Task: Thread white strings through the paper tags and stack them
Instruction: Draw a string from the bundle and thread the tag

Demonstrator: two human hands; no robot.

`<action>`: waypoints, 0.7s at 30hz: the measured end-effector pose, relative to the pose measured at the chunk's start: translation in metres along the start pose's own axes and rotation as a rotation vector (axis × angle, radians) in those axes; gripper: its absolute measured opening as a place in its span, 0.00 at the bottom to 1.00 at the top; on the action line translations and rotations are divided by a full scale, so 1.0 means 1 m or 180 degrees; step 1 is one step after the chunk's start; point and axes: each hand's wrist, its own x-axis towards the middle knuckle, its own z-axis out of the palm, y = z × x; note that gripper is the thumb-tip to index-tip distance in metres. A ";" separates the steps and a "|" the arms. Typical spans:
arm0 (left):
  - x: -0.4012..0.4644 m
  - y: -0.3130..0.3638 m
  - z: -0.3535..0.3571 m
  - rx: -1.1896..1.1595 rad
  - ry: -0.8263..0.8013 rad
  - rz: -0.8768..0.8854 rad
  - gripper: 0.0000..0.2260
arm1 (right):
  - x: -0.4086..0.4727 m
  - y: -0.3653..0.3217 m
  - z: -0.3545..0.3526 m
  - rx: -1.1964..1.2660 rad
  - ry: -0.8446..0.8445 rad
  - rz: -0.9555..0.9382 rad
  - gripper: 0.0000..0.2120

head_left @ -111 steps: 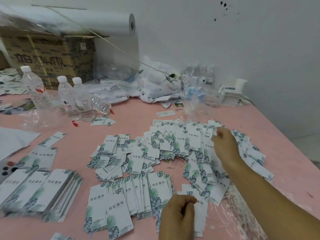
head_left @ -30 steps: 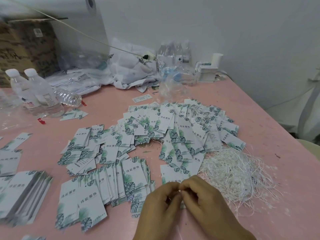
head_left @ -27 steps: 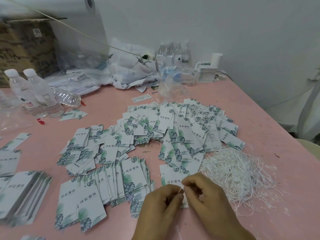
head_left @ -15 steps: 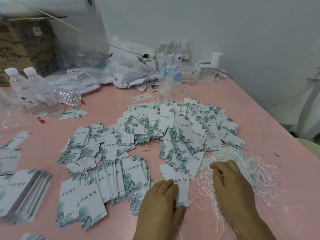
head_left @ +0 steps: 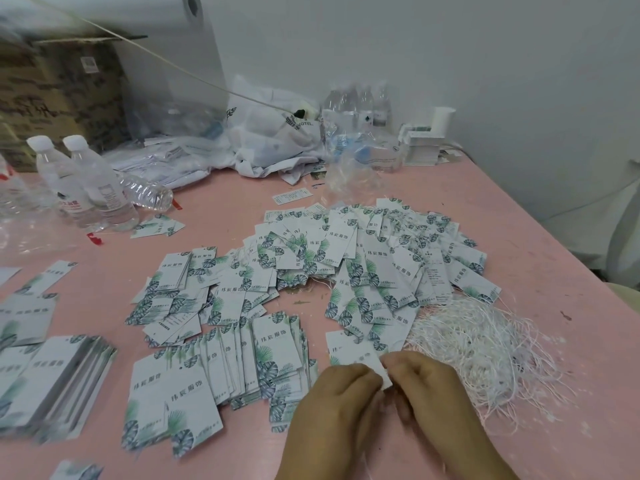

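we see a matt pink table (head_left: 519, 237), its surface scuffed and speckled. the paper tags (head_left: 377, 271) look like smooth white card with a printed green leaf pattern and a faint sheen. the white strings (head_left: 485, 344) lie as a tangle of thin, slightly glossy cord. the water bottles (head_left: 86, 188) are clear ribbed plastic with white caps. the box (head_left: 59, 95) is brown matt cardboard, and the bag (head_left: 273, 133) is crinkled white plastic film.

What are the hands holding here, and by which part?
Both the left hand and right hand pinch one paper tag at its near edge. Whether a string is also held cannot be told.
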 end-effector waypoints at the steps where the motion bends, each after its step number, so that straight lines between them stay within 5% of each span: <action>1: -0.001 0.000 0.000 -0.0071 -0.0082 -0.0035 0.11 | 0.001 0.000 -0.001 0.0148 -0.0035 0.0118 0.06; 4: -0.002 0.001 -0.001 -0.0834 -0.0110 -0.0780 0.11 | 0.004 0.003 -0.005 0.0228 -0.0023 0.0214 0.07; 8: 0.002 0.004 -0.003 -0.2260 0.0449 -0.2554 0.16 | 0.001 0.000 -0.003 0.0449 0.0156 0.0080 0.09; 11: 0.007 0.000 -0.002 -0.3805 0.0369 -0.3393 0.13 | -0.004 0.000 0.005 0.0410 -0.0217 -0.0047 0.09; 14: 0.009 -0.005 -0.009 -0.4406 0.0966 -0.3721 0.11 | -0.004 0.006 0.011 -0.0026 0.0035 -0.0240 0.08; 16: 0.010 -0.012 -0.014 -0.4312 0.1424 -0.3712 0.13 | 0.000 0.011 0.010 -0.1084 0.0439 -0.0766 0.08; 18: 0.011 -0.014 -0.018 -0.4245 0.1604 -0.3692 0.12 | 0.005 0.010 0.016 -0.1970 0.0248 -0.1209 0.14; 21: 0.013 -0.015 -0.018 -0.4138 0.1715 -0.3752 0.13 | 0.011 0.010 0.031 -0.3019 -0.0047 -0.1094 0.29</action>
